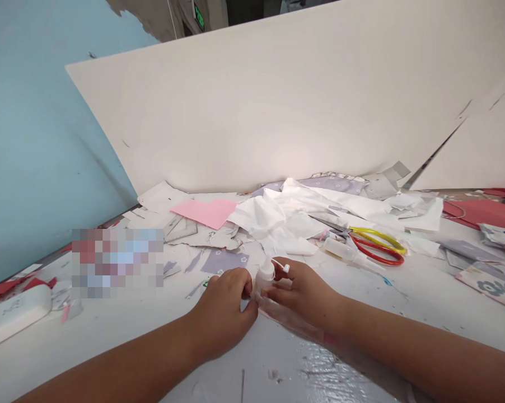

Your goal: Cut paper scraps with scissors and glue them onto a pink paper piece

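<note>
A small white squeeze bottle [264, 277] with a pointed nozzle stands roughly upright in front of me, its little cap hanging to the right on a strap. My right hand [309, 291] has its fingers closed around the bottle's right side. Close against the bottle's left side is my left hand [225, 305], fingers curled and thumb toward the index finger; what its fingertips pinch is hidden. Beneath my right hand lies a strip of clear, shiny plastic [292, 320], partly covered by the wrist.
Scissors [374, 243] with yellow and red handles lie right of centre beside a clear small bottle [338, 248]. Crumpled white paper [273, 215], pink paper [208, 211] and many scraps cover the back. A white case [17, 313] sits at left. A white panel [269, 106] rises behind.
</note>
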The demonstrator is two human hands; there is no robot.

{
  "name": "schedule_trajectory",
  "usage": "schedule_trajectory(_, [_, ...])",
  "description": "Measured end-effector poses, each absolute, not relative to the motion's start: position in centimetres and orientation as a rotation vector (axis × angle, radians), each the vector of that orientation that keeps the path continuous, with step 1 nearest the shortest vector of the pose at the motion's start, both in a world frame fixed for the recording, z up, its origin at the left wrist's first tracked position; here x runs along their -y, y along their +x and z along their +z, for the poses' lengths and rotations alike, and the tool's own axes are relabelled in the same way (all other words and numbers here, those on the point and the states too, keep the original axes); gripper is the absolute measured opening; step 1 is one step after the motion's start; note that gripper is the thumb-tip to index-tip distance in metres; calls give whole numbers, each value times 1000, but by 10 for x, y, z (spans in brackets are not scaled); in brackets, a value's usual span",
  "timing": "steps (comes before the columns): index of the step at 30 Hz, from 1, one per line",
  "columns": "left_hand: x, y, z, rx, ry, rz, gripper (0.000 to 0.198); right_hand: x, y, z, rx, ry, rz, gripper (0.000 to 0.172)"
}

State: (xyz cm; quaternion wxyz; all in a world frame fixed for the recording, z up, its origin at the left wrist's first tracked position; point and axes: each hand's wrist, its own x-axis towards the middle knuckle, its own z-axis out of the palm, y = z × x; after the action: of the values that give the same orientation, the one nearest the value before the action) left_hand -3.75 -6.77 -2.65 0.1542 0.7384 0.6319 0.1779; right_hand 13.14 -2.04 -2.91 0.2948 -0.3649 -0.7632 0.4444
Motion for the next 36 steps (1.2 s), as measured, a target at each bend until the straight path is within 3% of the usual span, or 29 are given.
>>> schedule_trajectory(5, [68,-38,-25,-1818,2098,507,6,23,133,-25,2032,-997,925,14])
schedule_trajectory(10, [71,-37,-17,-1749,2086,470,5,27,131,-25,2050,-960,1222,5])
schedule_trajectory(16, [74,-37,-11,-1801,1937,443,11,29,133,-20,2046,-977,948,9])
schedule_trajectory(21, [74,-35,-8,-1764,1902,477,22,30,133,-20,2079,-1010,1097,4])
schedule_trajectory(25, [73,-37,-11,-1786,1878,453,22,30,134,-19,2069,-951,1001,4])
schedule_trajectory(29, [71,-39,-18,-1766,1876,515,25,30,133,-21,2074,-973,1188,7])
schedule_trajectory(36, [71,-38,-10,-1801,1798,470,23,31,130,-21,2069,-909,1145,6])
